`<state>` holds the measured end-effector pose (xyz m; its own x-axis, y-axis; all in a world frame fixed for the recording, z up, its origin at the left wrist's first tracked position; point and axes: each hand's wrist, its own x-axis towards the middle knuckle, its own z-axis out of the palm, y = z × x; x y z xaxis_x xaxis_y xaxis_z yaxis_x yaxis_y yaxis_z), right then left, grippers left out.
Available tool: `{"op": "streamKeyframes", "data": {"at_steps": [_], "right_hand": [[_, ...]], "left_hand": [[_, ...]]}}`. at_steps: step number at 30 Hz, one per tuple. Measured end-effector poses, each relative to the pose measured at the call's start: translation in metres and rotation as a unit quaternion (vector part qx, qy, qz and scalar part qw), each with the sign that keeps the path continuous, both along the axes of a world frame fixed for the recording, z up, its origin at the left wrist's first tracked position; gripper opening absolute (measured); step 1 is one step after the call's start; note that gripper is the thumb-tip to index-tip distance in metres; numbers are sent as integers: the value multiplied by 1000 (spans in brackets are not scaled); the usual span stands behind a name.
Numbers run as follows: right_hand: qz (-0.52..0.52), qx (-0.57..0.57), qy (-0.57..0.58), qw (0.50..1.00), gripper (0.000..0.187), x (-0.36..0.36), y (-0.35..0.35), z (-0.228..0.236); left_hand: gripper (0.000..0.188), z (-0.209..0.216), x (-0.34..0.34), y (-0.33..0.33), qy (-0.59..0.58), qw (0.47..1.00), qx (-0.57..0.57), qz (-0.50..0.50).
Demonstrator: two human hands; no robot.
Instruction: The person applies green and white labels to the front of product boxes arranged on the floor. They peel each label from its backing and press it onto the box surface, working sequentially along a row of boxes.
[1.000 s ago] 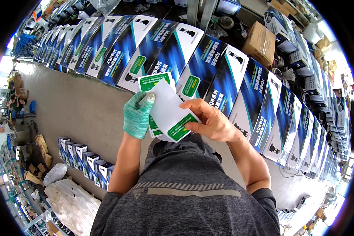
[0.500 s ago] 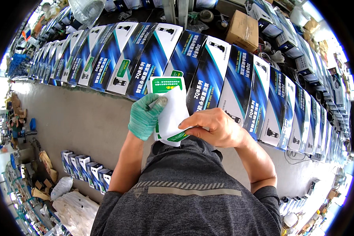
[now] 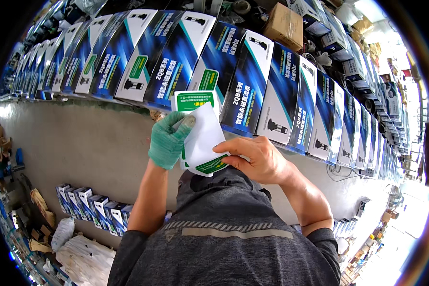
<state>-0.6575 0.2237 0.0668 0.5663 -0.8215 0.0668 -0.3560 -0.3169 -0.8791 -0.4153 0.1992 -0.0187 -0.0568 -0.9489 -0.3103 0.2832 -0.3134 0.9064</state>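
The gloved left hand clamps the top of a sheaf of white-and-green label sheets at chest height while the bare right hand pinches its lower corner, apparently to separate one, before the row of blue product boxes.

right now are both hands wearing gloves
No, only the left hand wears a green glove; the right hand on the white and green sheets is bare.

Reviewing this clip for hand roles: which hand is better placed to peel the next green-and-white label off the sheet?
Probably the right hand: it is bare, with fingertips already on the label sheet's lower edge. The left hand wears a green glove and grips the sheet's side, steadying it.
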Motion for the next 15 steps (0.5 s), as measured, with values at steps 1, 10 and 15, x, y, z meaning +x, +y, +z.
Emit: {"op": "streamKeyframes", "data": {"at_steps": [1, 10, 15], "right_hand": [[5, -13, -3, 1000, 27, -1, 2, -1], [84, -124, -82, 985, 27, -37, 6, -2], [54, -131, -48, 989, 30, -72, 19, 12]], "left_hand": [[22, -2, -1, 3, -9, 1000, -5, -6], [25, 15, -31, 31, -73, 995, -19, 70], [25, 2, -58, 54, -104, 980, -21, 166]]}}
